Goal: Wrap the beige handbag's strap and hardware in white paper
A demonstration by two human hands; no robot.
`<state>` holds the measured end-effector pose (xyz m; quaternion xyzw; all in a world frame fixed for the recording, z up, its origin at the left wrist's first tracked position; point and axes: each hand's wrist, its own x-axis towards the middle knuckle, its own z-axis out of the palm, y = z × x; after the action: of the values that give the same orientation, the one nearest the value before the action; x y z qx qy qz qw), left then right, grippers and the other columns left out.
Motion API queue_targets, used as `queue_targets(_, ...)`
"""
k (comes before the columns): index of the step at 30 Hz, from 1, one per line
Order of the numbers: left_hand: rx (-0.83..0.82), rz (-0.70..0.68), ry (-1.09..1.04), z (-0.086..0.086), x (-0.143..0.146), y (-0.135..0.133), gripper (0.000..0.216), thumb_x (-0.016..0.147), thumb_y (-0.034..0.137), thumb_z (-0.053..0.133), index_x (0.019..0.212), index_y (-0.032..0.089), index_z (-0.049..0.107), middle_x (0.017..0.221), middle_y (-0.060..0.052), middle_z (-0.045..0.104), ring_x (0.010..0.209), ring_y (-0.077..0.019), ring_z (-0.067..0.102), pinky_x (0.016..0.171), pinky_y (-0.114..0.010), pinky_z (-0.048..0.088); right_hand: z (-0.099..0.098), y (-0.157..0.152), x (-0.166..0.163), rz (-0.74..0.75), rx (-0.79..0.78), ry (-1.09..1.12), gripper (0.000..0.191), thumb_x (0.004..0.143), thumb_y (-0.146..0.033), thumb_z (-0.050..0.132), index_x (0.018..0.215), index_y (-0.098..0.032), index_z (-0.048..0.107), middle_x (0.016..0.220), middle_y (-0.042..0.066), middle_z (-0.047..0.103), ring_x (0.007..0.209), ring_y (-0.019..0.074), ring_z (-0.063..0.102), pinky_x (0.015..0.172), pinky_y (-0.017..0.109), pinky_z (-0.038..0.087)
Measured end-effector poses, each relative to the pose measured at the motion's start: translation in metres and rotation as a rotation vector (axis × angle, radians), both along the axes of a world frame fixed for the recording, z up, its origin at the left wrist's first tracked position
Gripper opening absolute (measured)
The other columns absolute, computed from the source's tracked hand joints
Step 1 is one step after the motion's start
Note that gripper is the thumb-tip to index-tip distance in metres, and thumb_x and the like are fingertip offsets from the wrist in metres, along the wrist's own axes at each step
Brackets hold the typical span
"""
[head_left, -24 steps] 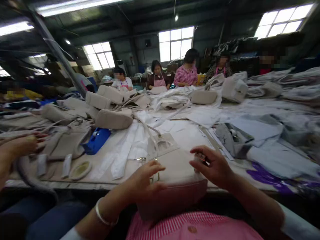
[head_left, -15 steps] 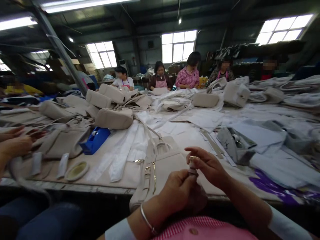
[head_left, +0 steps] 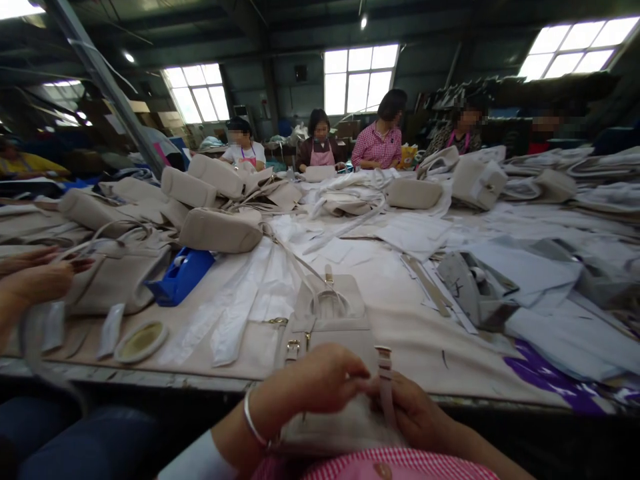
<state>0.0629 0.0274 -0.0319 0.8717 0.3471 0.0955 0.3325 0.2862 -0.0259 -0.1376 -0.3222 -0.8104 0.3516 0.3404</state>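
Observation:
A beige handbag (head_left: 327, 320) lies at the near table edge, partly over my lap, with gold buckles and a top handle. My left hand (head_left: 313, 383), a silver bangle on its wrist, is closed on a narrow beige strap (head_left: 385, 380) that stands up from the bag. My right hand (head_left: 413, 413) is closed on the same strap lower down, right against the left hand.
A co-worker's hands (head_left: 35, 280) work at the left edge beside another beige bag. A blue tape dispenser (head_left: 180, 275), a small round dish (head_left: 140, 340), white paper strips and a grey box (head_left: 473, 287) lie on the table (head_left: 410, 333). More bags and several seated people are at the far end.
Both hands have dropped toward my lap and come together on the strap. The bag now lies flatter with its handle showing. The view has tilted slightly.

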Motion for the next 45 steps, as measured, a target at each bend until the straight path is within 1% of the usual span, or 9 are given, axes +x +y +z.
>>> queue_targets(5,0.287,0.347,0.272,-0.017,-0.015,0.108,0.014,0.083,0.018,0.067,0.095,0.011,0.070,0.101,-0.013,0.071,0.097,-0.0259,0.065,0.087,-0.041,0.050,-0.013,0.004,-0.005,-0.014,0.170,-0.075,0.025,0.100,-0.023,0.035,0.088,-0.018,0.057,0.084,0.008,0.059,0.081,0.0216,0.053,0.075,0.034,0.045)
queue_targets(9,0.334,0.423,0.305,-0.046,-0.008,0.139,0.001,0.081,0.011,0.066,0.081,0.011,0.067,0.089,-0.010,0.069,0.089,-0.0227,0.065,0.084,-0.039,0.052,-0.021,0.004,-0.004,-0.042,0.165,-0.090,0.022,0.099,-0.021,0.035,0.091,-0.019,0.056,0.083,0.008,0.058,0.080,0.0216,0.053,0.073,0.033,0.044)
queue_targets(13,0.459,0.386,0.170,-0.048,-0.016,0.110,0.013,0.090,0.012,0.054,0.089,0.012,0.067,0.103,-0.014,0.067,0.104,-0.0236,0.060,0.096,-0.038,0.049,-0.028,0.004,0.001,-0.058,0.130,-0.080,0.022,0.099,-0.020,0.035,0.093,-0.019,0.056,0.083,0.007,0.057,0.080,0.0213,0.053,0.073,0.033,0.044)
queue_targets(19,0.701,-0.045,-0.254,-0.052,-0.055,0.049,0.021,0.093,0.009,0.050,0.099,0.017,0.068,0.099,-0.009,0.070,0.105,-0.0200,0.062,0.099,-0.039,0.052,-0.033,0.008,0.001,-0.041,0.100,-0.013,0.022,0.099,-0.020,0.036,0.099,-0.020,0.058,0.086,0.006,0.059,0.081,0.0210,0.054,0.074,0.033,0.043)
queue_targets(23,0.605,-0.058,-0.131,-0.066,-0.067,0.011,0.024,0.092,0.007,0.050,0.096,0.020,0.069,0.098,-0.006,0.073,0.121,-0.0237,0.059,0.114,-0.049,0.039,-0.027,0.007,0.000,-0.067,0.057,0.004,0.022,0.101,-0.022,0.037,0.096,-0.019,0.059,0.084,0.006,0.058,0.078,0.0207,0.052,0.072,0.033,0.043)
queue_targets(26,0.460,0.114,-0.068,-0.068,-0.082,-0.011,0.026,0.092,0.011,0.049,0.098,0.024,0.071,0.100,-0.006,0.074,0.126,-0.0252,0.057,0.119,-0.054,0.031,-0.022,0.003,0.000,-0.081,0.003,0.011,0.023,0.102,-0.025,0.039,0.095,-0.020,0.059,0.084,0.006,0.058,0.078,0.0207,0.053,0.072,0.032,0.044)
queue_targets(32,0.019,1.011,-0.117,-0.085,-0.126,-0.030,0.044,0.084,0.047,0.060,0.111,0.012,0.063,0.111,-0.017,0.069,0.105,-0.0293,0.067,0.093,-0.044,0.055,-0.023,-0.001,0.000,-0.086,-0.082,0.017,0.026,0.103,-0.028,0.037,0.102,-0.020,0.062,0.087,0.006,0.059,0.080,0.0211,0.057,0.073,0.033,0.047)
queue_targets(39,-0.199,0.920,-0.070,-0.078,-0.118,-0.034,0.048,0.080,0.052,0.059,0.106,0.012,0.063,0.099,-0.013,0.073,0.097,-0.0284,0.069,0.091,-0.039,0.052,-0.020,-0.010,-0.001,-0.168,-0.183,0.024,0.027,0.101,-0.034,0.043,0.100,-0.019,0.065,0.086,0.005,0.058,0.080,0.0204,0.058,0.073,0.032,0.048)
queue_targets(45,-0.381,1.052,-0.183,-0.080,-0.103,-0.037,0.055,0.072,0.046,0.071,0.111,0.009,0.058,0.100,-0.017,0.073,0.090,-0.0298,0.071,0.080,-0.040,0.054,-0.015,-0.018,-0.005,-0.289,-0.308,0.094,0.036,0.098,-0.047,0.049,0.087,-0.017,0.066,0.081,0.005,0.061,0.077,0.0210,0.058,0.070,0.032,0.048)
